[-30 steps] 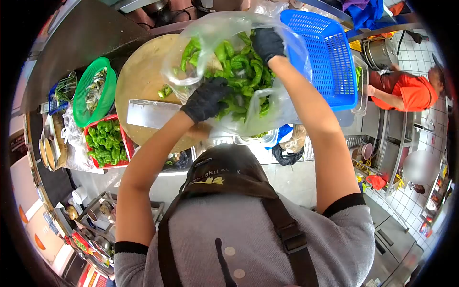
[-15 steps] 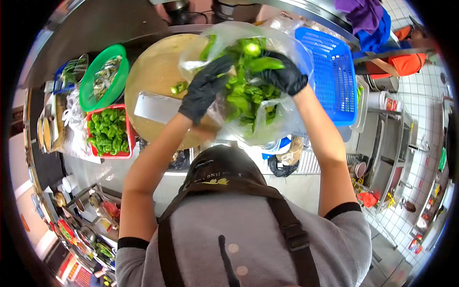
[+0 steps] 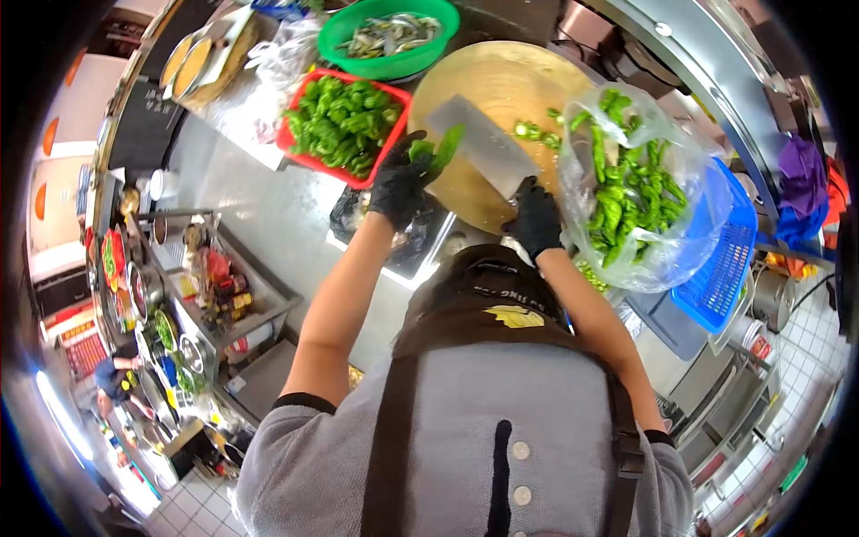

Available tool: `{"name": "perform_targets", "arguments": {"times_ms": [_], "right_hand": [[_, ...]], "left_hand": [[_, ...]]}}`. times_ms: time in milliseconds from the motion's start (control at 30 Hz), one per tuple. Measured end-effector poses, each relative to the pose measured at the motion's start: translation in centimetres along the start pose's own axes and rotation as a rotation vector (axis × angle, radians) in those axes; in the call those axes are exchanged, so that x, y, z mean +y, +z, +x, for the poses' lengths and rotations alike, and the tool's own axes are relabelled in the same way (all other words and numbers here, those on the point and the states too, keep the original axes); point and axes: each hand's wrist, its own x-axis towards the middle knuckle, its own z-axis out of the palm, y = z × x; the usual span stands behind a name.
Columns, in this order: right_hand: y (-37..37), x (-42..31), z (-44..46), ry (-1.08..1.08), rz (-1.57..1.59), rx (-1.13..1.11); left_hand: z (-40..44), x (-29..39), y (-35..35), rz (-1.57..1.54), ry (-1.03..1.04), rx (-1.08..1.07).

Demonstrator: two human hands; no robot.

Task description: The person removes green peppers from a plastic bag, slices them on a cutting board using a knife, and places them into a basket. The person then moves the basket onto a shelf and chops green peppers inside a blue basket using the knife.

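My left hand [image 3: 400,183], in a black glove, is closed around green peppers [image 3: 440,154] at the left edge of the round cutting board [image 3: 465,73]. In its black glove, my right hand [image 3: 537,219] grips the handle end of a cleaver [image 3: 483,143], whose broad blade lies across the board. Beyond the blade sit several cut pepper pieces [image 3: 535,133]. A clear plastic bag [image 3: 711,192] filled with long green peppers [image 3: 626,192] rests on the right, partly over the board.
A red basket [image 3: 288,134] of green peppers stands left of the board. Behind it is a green basin [image 3: 452,20] holding small fish. On the right, a blue basket [image 3: 729,273] lies partly under the bag. A metal cart [image 3: 268,309] stands at the lower left.
Both hands have left the plastic bag. My left hand now holds peppers on the left, and my right hand has taken hold of the cleaver. The view has turned.
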Motion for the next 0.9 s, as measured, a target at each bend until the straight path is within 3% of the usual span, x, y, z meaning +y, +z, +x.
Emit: {"name": "perform_targets", "arguments": {"times_ms": [67,167,333,467,567,700,800,900], "right_hand": [[2.8,1.2,1.3,-0.046,0.059,0.039],[-1.6,-0.9,-0.1,0.030,0.062,-0.003],[-3.4,-2.0,-5.0,0.179,0.399,0.114],[-3.4,-3.7,-8.3,0.239,0.468,-0.001],[-1.8,-3.3,-9.0,0.186,0.400,-0.033],[-2.1,-3.7,-9.0,0.132,0.355,-0.027],[-3.2,-3.8,-8.6,0.134,0.314,-0.076],[-3.9,-4.5,-8.1,0.131,0.289,-0.085]], "left_hand": [[0.7,-0.7,-3.3,-0.050,0.008,-0.047],[1.8,-2.5,-5.0,0.271,0.145,0.031],[6.3,-7.8,-6.7,0.782,0.527,0.050],[5.9,-7.5,-6.1,1.040,0.493,0.071],[7.3,-8.9,-7.4,0.981,0.527,0.093],[6.8,-7.0,-6.7,1.045,0.417,0.106],[8.7,-7.8,-8.5,0.707,0.398,-0.018],[9.0,-7.3,-8.8,0.796,0.353,-0.004]]}}
